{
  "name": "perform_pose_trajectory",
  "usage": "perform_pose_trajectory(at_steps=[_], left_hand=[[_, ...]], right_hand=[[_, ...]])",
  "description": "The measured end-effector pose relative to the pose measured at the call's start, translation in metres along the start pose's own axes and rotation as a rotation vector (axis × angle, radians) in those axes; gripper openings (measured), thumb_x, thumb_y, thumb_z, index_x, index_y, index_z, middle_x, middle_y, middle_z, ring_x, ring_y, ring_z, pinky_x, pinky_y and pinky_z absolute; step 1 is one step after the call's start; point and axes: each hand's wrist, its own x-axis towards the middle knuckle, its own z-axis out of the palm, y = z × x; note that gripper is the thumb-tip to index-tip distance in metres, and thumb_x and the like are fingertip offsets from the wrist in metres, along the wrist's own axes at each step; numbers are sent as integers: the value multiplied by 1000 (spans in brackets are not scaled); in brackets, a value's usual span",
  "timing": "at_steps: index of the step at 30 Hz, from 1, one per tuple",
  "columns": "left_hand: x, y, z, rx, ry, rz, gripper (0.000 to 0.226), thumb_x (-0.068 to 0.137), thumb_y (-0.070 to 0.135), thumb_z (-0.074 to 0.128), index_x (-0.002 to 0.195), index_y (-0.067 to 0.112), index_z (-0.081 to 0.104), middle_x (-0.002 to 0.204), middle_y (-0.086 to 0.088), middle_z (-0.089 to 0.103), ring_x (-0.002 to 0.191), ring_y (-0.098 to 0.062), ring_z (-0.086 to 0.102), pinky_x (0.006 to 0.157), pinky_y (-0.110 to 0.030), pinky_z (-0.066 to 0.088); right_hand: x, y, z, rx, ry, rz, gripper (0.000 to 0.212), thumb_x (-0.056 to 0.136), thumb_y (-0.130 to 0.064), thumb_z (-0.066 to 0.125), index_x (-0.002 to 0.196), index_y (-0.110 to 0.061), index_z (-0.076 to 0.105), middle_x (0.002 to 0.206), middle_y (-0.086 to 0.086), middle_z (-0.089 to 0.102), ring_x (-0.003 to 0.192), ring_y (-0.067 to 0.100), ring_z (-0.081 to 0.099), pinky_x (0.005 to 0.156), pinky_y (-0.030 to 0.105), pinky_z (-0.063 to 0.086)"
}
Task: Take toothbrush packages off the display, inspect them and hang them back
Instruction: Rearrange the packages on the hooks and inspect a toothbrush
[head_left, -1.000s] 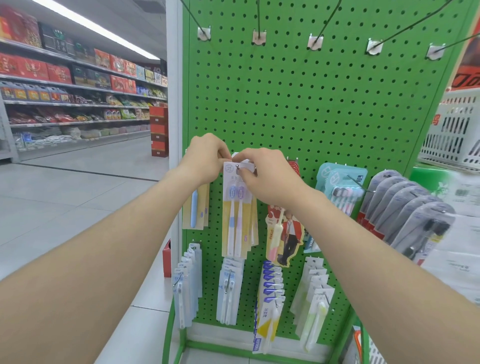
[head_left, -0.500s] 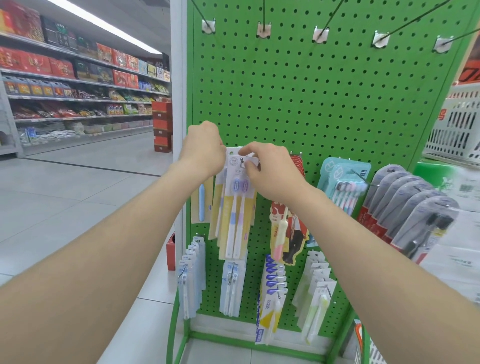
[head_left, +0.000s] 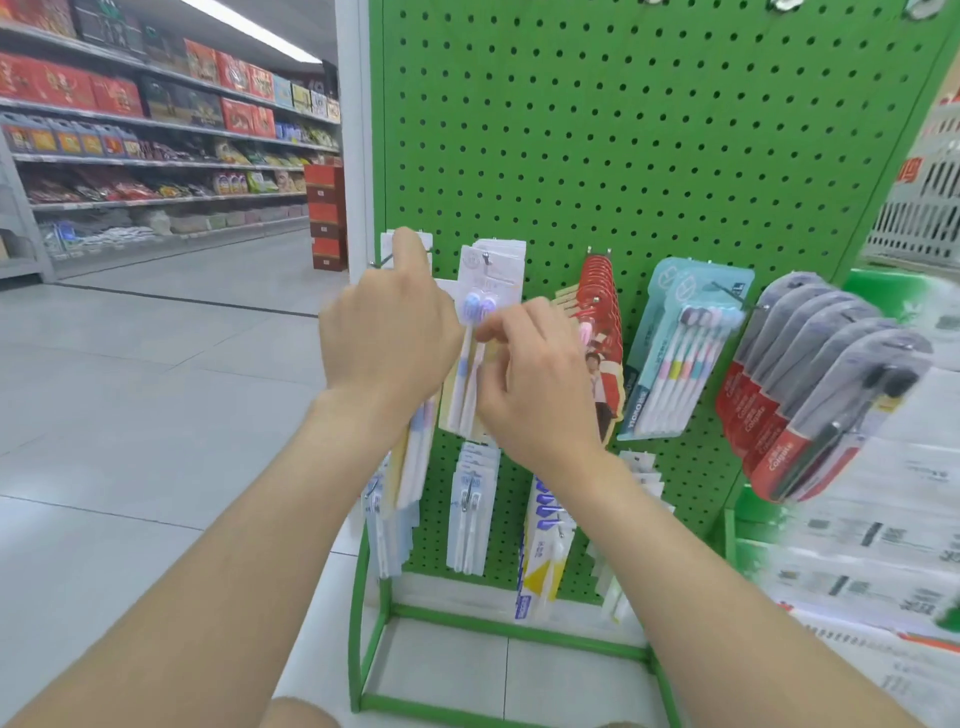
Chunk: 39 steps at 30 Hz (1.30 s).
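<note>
A green pegboard display (head_left: 649, 171) carries toothbrush packages on hooks. A twin toothbrush package (head_left: 491, 283) with blue and pink brushes hangs at the front of a stack on its hook. My right hand (head_left: 530, 379) is in front of its lower half with curled, blurred fingers, and any grip is hidden. My left hand (head_left: 387, 338) is to the left, over another toothbrush package (head_left: 415, 447) on the leftmost hook. Its index finger points up at that card's white top, which it pinches.
More packs hang to the right: red cards (head_left: 600, 291), a teal multi-brush pack (head_left: 685, 332) and grey-and-red packs (head_left: 810, 384). Lower hooks hold white packs (head_left: 470, 514). White baskets (head_left: 924, 208) stand at the far right. An aisle of stocked shelves (head_left: 156, 150) runs along the left.
Both hands have left the top of the twin package, which now hangs on its hook. My left hand moved left to the neighbouring hook and my right hand dropped lower.
</note>
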Motion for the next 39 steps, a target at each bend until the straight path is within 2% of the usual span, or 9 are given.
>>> perform_pose_trajectory(at_steps=[4,7,10,15,19,23,29,35,39], left_hand=[[-31,-7,26,-302,136,28,9,107,15,46,110,11,53,65,4,52,54,-29,45,55,-35,25],[-53,-5,45,-609,82,20,5,108,11,50,107,12,54,62,14,51,53,-10,47,56,-34,30],[-73,-3,61,-852,-19,-135,5,109,11,53,105,10,57,58,11,55,52,-10,46,54,-30,36],[-93,13,78,-1135,-124,-507,24,110,21,57,94,5,63,72,-3,60,68,-15,52,62,-32,44],[-98,23,83,-1232,-266,-593,36,103,14,54,79,-11,46,77,-9,42,75,-20,36,70,-37,32],[-103,25,85,-1331,-361,-699,42,100,25,59,96,-16,61,85,-11,60,81,-20,52,77,-39,44],[-111,28,89,-1236,-468,-625,38,100,20,64,89,-16,61,80,-9,55,79,-17,49,78,-36,44],[-118,21,102,-1163,-625,-536,75,86,62,60,94,-12,62,90,-3,54,84,-20,50,88,-39,48],[-122,17,111,-1129,-643,-489,88,87,74,60,98,-14,61,91,-4,55,83,-21,50,98,-42,60]], right_hand=[[-45,-9,14,294,-81,335,24,97,-8,54,119,-17,60,97,-3,62,85,10,57,76,32,45],[-66,-11,17,474,-43,491,18,104,-9,51,119,-15,59,88,-1,64,79,13,58,72,32,46],[-82,-8,14,550,-15,547,12,104,-7,51,98,-11,60,75,6,59,67,15,50,62,39,42],[-88,-3,9,587,45,675,16,100,-5,60,87,-11,67,67,-4,58,59,4,47,57,21,39],[-92,2,3,575,116,723,16,100,-10,63,87,-18,68,68,-10,59,60,5,49,59,19,40],[-96,4,-7,618,108,761,14,99,-14,63,88,-19,71,70,-10,64,63,5,52,61,20,43],[-94,16,-12,587,158,753,30,111,-31,54,87,-19,66,62,-18,44,61,7,38,60,31,35],[-94,27,-12,599,252,825,32,113,-25,50,90,-13,68,64,-19,48,62,4,41,60,24,37],[-92,29,-14,699,323,872,33,114,-24,50,95,-7,71,77,-10,64,71,3,55,65,16,46]])
